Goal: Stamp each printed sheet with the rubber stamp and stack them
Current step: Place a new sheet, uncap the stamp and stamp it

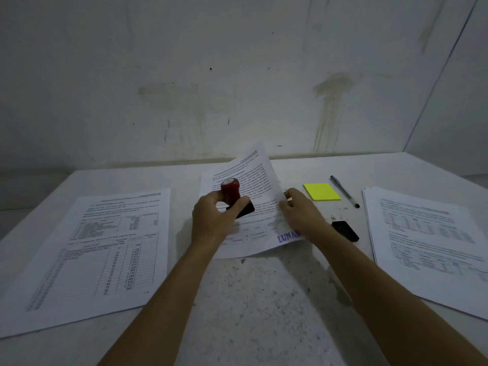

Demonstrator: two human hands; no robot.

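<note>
1. Our left hand [214, 216] grips the red stamp [233, 196] over the middle sheet [253, 207].
2. Our right hand [301, 212] pinches that sheet's right edge, lifting it.
3. Left of the sheet lies one page [105, 249]; right of it, a stack [427, 239].

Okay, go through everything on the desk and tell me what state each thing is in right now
Red-handled rubber stamp: upright in left hand, grip closed.
Middle printed sheet: stamped purple, right edge lifted by right hand.
Left printed sheet: flat.
Right paper stack: flat.
Black ink pad: lying on desk.
Yellow sticky notes: untouched.
Black pen: lying, capped.
</note>
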